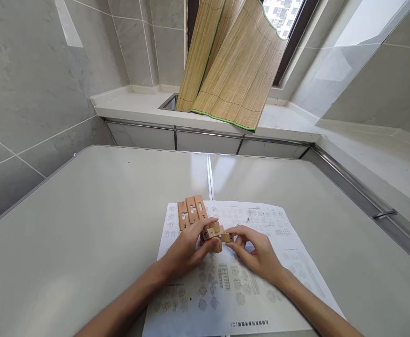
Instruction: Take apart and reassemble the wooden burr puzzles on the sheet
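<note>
Several small notched wooden puzzle blocks (214, 228) are fitted together above a printed sheet. My left hand (188, 245) is closed around them, thumb in front and index finger over the top. On the right side of the cluster, my right hand (256, 250) pinches one short wooden block (227, 237) between thumb and fingertips; this block touches the others. Dark numbers mark some block ends. Just behind my left hand, three flat wooden pieces with cut-out slots (192, 211) lie side by side on the sheet.
The white paper sheet (240, 299), printed with many small diagrams, lies on a pale table (95, 234) with a seam down its middle. Beyond the table stand a white counter (137, 105) and a bamboo mat (240, 70) leaning by the window. Tiled walls flank both sides.
</note>
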Tool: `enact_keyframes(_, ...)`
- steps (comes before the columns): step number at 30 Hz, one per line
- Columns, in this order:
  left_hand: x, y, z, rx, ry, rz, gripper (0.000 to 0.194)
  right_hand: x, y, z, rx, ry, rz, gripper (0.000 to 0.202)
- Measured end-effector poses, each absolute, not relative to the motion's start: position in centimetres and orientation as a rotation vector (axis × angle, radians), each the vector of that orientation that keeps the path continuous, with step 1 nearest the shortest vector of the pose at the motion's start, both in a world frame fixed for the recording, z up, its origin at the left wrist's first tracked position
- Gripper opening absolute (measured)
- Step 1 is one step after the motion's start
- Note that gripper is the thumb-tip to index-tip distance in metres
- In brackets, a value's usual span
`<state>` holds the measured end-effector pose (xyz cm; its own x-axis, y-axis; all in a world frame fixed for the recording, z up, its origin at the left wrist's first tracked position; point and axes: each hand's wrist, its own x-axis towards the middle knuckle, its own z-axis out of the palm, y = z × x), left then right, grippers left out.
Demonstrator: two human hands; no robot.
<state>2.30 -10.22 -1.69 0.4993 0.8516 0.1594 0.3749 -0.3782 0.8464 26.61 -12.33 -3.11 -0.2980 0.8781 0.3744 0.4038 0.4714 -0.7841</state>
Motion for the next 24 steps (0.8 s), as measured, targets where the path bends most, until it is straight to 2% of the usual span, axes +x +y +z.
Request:
enact_keyframes(9, 2.27, -9.87, -2.30, 1.997, 0.973, 0.765, 0.041, 26.82, -12.16, -3.43, -1.147, -1.831, 0.861, 0.026)
enact_keyframes(24, 2.25, -9.97, -1.75, 1.990, 0.987, 0.750, 0.036, 26.99, -12.20, -3.27, -1.151, -1.777, 0.984, 0.025)
